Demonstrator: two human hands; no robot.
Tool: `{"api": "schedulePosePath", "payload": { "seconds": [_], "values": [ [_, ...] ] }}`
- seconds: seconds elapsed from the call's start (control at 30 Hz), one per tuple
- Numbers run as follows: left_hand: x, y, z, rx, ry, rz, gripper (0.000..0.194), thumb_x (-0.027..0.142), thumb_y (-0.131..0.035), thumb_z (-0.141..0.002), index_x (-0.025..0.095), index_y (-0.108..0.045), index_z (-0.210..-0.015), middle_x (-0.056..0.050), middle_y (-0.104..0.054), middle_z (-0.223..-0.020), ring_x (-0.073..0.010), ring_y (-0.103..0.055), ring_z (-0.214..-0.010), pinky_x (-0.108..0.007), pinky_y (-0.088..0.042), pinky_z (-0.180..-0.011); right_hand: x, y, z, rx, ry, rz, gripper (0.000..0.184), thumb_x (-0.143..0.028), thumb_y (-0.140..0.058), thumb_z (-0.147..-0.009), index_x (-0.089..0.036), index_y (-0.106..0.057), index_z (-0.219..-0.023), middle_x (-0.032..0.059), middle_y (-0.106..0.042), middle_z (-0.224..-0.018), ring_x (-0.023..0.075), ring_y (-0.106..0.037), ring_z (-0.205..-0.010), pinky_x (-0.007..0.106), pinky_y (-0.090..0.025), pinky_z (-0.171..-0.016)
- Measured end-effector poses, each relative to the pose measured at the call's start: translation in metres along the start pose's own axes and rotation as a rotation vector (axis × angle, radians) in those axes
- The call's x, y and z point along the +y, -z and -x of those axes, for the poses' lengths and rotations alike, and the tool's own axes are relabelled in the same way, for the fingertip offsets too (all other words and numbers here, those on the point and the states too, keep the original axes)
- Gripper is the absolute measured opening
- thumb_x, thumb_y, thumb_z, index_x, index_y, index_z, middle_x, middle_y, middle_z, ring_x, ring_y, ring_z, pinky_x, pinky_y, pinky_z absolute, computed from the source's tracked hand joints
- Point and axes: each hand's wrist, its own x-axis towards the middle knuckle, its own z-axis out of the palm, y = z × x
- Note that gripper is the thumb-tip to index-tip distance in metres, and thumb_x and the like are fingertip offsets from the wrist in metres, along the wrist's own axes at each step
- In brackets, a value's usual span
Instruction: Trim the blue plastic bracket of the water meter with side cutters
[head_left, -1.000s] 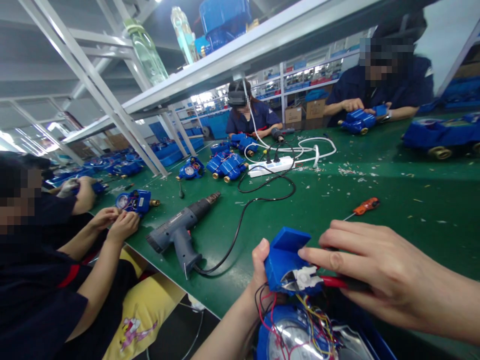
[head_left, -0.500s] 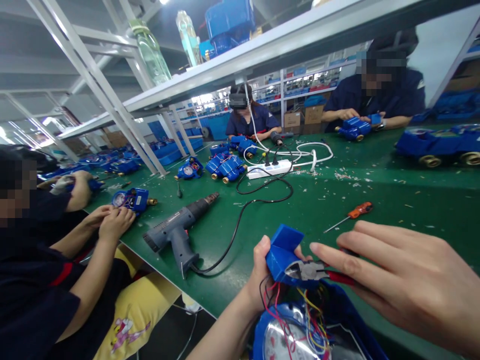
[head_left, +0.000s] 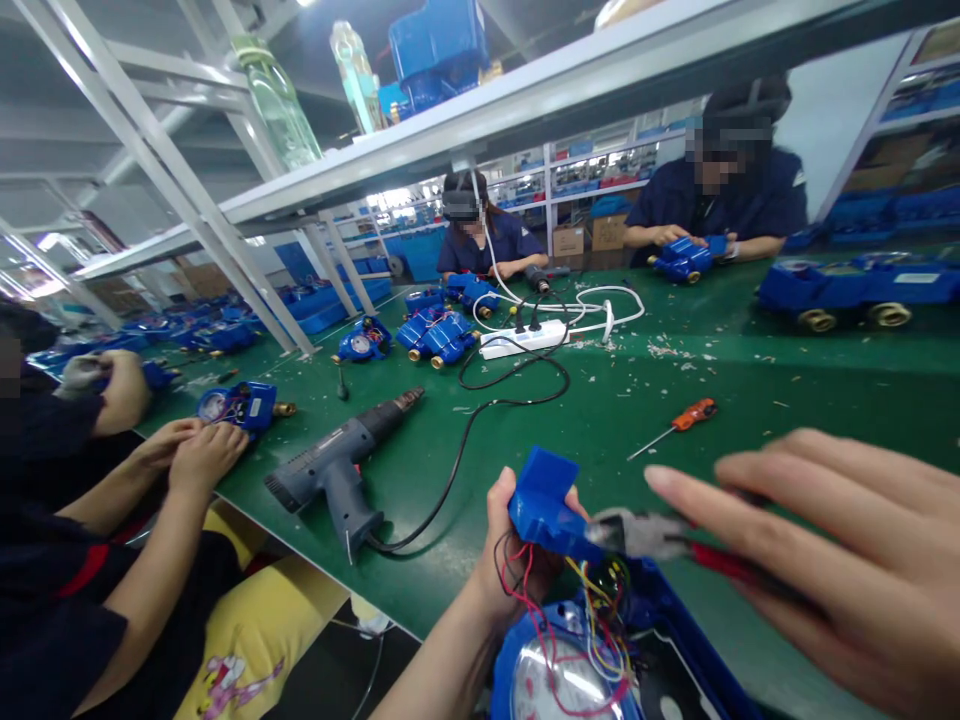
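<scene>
My left hand (head_left: 501, 545) is closed around a blue plastic cover (head_left: 544, 500), holding it up above a blue water meter (head_left: 559, 665). Red, black, yellow and white wires (head_left: 592, 620) hang between the cover and the open meter body, whose round dial shows at the bottom edge. In my right hand (head_left: 832, 540) are red-handled diagonal cutters (head_left: 645, 535), slightly blurred. Their jaws point left and are at the cover's right edge; whether they touch it I cannot tell.
A grey heat gun (head_left: 341, 455) lies left on the green table (head_left: 480, 440), its black cord running to a white power strip (head_left: 523, 340). An orange screwdriver (head_left: 691, 414) lies ahead. Co-workers handle blue meters at left and back. A shelf (head_left: 420, 140) crosses overhead.
The cutters and my right hand have drawn right, so the jaws have moved from over the cover to its right edge. My view has shifted slightly right.
</scene>
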Motion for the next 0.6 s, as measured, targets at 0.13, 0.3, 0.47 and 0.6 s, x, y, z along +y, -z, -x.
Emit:
{"api": "schedulePosePath", "payload": {
  "seconds": [0.13, 0.3, 0.47, 0.6],
  "values": [
    [-0.001, -0.008, 0.000, 0.068, 0.013, 0.024, 0.060, 0.058, -0.047, -0.085, 0.004, -0.070, -0.079, -0.009, -0.070, -0.069, -0.0185, -0.066, -0.065, -0.032, -0.050, -0.083, 0.014, -0.017, -0.021, -0.124, -0.065, -0.097, 0.050, -0.012, -0.051, -0.075, -0.020, -0.059, -0.124, 0.0093, -0.062, -0.096, 0.0245, -0.059, -0.083, 0.039, -0.050, -0.066],
    [-0.004, -0.004, -0.001, -0.073, -0.130, -0.053, 0.055, 0.060, -0.070, -0.064, 0.008, -0.071, -0.082, -0.008, -0.070, -0.073, -0.0232, -0.066, -0.077, -0.032, -0.049, -0.081, -0.007, -0.022, -0.029, -0.266, -0.161, -0.364, 0.060, -0.006, -0.051, -0.069, -0.026, -0.058, -0.125, 0.0077, -0.061, -0.098, 0.0222, -0.059, -0.085, 0.038, -0.053, -0.070],
    [-0.004, -0.004, 0.005, -0.170, -0.177, -0.171, 0.055, 0.065, -0.067, -0.064, 0.013, -0.069, -0.080, -0.011, -0.071, -0.085, -0.0343, -0.065, -0.095, -0.041, -0.049, -0.084, -0.011, -0.010, -0.038, -0.326, -0.119, -0.352, 0.064, -0.006, -0.054, -0.063, -0.025, -0.061, -0.124, 0.0085, -0.061, -0.095, 0.0239, -0.059, -0.083, 0.039, -0.052, -0.070],
    [-0.004, 0.002, 0.004, -0.169, -0.155, -0.180, 0.056, 0.065, -0.065, -0.066, 0.012, -0.069, -0.083, -0.014, -0.072, -0.090, -0.0381, -0.063, -0.102, -0.044, -0.049, -0.086, -0.003, -0.007, -0.045, -0.375, -0.087, -0.391, 0.053, -0.006, -0.054, -0.063, -0.026, -0.067, -0.111, 0.0062, -0.060, -0.092, 0.0213, -0.058, -0.079, 0.034, -0.049, -0.066]
  ]
}}
